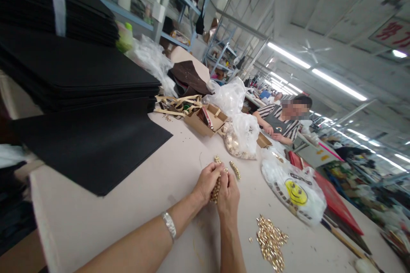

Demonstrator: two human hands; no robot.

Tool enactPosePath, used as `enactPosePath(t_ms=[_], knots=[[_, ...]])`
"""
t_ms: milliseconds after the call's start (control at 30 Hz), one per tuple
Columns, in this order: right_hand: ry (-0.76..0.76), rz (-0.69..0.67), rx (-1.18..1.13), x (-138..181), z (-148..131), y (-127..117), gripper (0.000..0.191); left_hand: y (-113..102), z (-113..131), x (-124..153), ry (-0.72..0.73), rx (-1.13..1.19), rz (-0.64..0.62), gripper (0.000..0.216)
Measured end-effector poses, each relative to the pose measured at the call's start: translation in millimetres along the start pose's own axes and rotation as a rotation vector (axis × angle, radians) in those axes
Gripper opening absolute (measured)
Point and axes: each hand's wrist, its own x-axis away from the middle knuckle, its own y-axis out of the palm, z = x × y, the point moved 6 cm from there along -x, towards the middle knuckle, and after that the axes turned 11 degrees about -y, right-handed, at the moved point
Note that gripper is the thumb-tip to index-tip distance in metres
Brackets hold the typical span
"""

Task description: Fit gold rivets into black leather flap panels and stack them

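Both hands [219, 187] grip, closed, a gold stack [216, 188]; bag [296, 192] print seems unreadable.

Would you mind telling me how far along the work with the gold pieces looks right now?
Done: one short gold strip lies on the table just beyond the hands. In hand: the left hand and right hand together grip a longer gold string of joined pieces. Left: a loose pile of gold pieces sits to the right, and a clear bag of similar pieces waits further back.
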Motion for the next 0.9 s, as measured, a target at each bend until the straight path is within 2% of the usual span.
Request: enactPosePath(t_ms=[167, 367, 467, 600, 733, 900], knots=[[0.011, 0.135, -0.01, 11.8, 14.0, -5.8, 0.046, 6.6, -6.9, 7.8, -0.023, -0.044, -0.036, 0.041], [0.059, 0.14, -0.124, 11.6, 26.6, -7.7, 0.046, 8.4, -9.9, 5.6, -0.049, -0.105, -0.054, 0.044], [0.102, 0.184, -0.153, 12.0, 36.7, -9.9, 0.046, 9.8, -6.6, 6.1, -0.037, -0.17, -0.068, 0.044], [0.13, 0.237, -0.146, 12.9, 47.3, -14.3, 0.048, 9.7, 0.9, 12.0, 0.034, -0.356, -0.036, 0.038], [0.111, 0.212, -0.194, 12.3, 48.7, -12.2, 0.049, 10.7, 4.9, 21.5, 0.147, -0.527, 0.021, 0.023], [0.063, 0.198, -0.176, 12.7, 42.6, -11.4, 0.047, 12.1, 1.8, 27.2, 0.229, -0.62, 0.061, 0.023]])
